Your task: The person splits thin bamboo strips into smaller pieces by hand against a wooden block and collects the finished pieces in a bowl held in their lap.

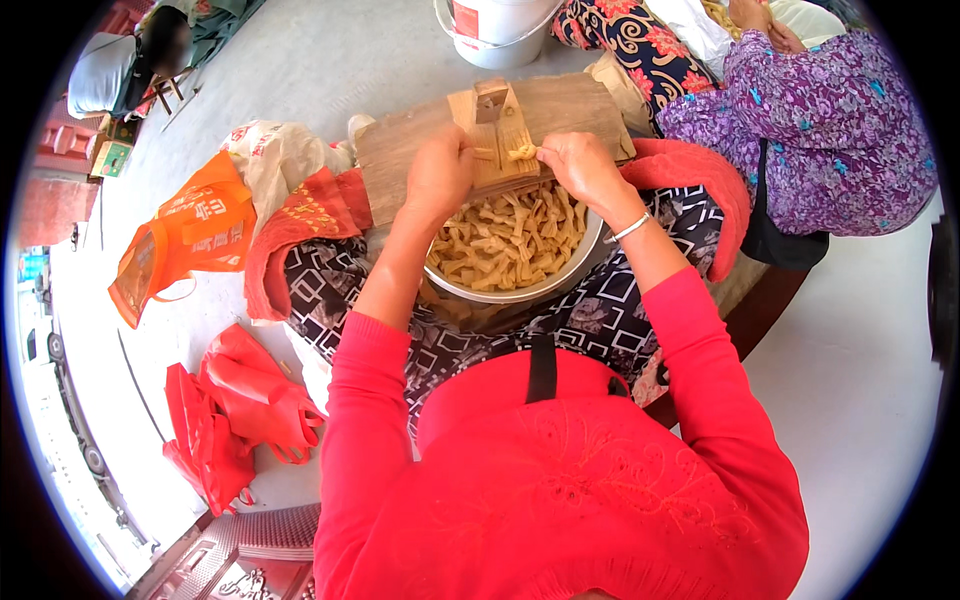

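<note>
Both hands work over a wooden board (pixel 395 165) laid across my lap. My right hand (pixel 583 168), with a white bracelet at its wrist, pinches one end of a yellow knotted strip (pixel 522 152), which resembles a bean-curd knot. Opposite it, my left hand (pixel 440 172) is closed; a short yellow strip end (pixel 484 153) juts from its fingers. Between the hands, a paler wooden piece (pixel 512 125) with a raised block rests on the board. Just below sits a round metal bowl (pixel 500 296) full of tan knotted pieces (pixel 510 240).
Red towels (pixel 700 165) cover my knees. On the left lie an orange bag (pixel 200 225) and red bags (pixel 255 400). A white bucket (pixel 500 45) stands ahead. A person in a purple floral top (pixel 820 130) sits close on the right; another person (pixel 110 75) is far left.
</note>
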Motion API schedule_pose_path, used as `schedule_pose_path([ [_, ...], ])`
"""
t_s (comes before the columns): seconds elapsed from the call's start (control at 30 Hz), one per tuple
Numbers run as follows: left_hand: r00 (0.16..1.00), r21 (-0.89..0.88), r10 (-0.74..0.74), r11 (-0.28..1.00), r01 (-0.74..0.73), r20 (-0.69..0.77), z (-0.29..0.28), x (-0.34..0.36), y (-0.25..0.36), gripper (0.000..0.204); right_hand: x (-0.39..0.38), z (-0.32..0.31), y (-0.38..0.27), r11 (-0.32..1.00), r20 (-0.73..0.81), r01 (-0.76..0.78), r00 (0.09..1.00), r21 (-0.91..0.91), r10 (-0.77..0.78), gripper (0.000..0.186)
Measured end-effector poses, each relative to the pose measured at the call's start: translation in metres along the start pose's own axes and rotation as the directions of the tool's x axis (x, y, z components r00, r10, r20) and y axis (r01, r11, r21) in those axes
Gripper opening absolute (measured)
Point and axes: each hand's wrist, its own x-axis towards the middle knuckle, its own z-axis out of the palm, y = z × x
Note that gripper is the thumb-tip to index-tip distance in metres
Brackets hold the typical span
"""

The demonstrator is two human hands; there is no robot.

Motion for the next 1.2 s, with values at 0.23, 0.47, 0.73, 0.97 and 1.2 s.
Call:
schedule_pose_path([
  [0.23,0.98,-0.346,-0.182,0.917,0.198,0.079,-0.021,-0.054,0.005,0.021,-0.027,-0.028,-0.053,0.971,-0.176,0.148,0.967,-0.189,-0.182,0.029],
  [0.47,0.796,-0.707,-0.131,0.39,0.59,0.592,-0.014,-0.082,0.076,0.014,-0.044,0.013,-0.073,0.993,-0.189,-0.056,0.979,0.106,0.075,0.023],
  [0.73,0.947,-0.671,0.05,0.717,0.187,0.317,-0.032,-0.087,0.047,0.022,-0.088,-0.01,-0.105,0.75,0.585,-0.412,0.81,0.517,0.042,0.02],
  [0.97,0.978,-0.852,0.188,0.523,-0.023,0.089,-0.048,-0.115,0.112,0.026,-0.084,-0.024,-0.109,0.601,-0.001,-0.149,0.97,0.785,0.242,0.021],
  [1.2,0.946,-0.941,0.035,0.124,0.316,0.323,-0.015,-0.107,0.084,0.036,-0.056,0.013,-0.103,0.974,-0.358,0.072,0.933,0.215,0.011,0.024],
])
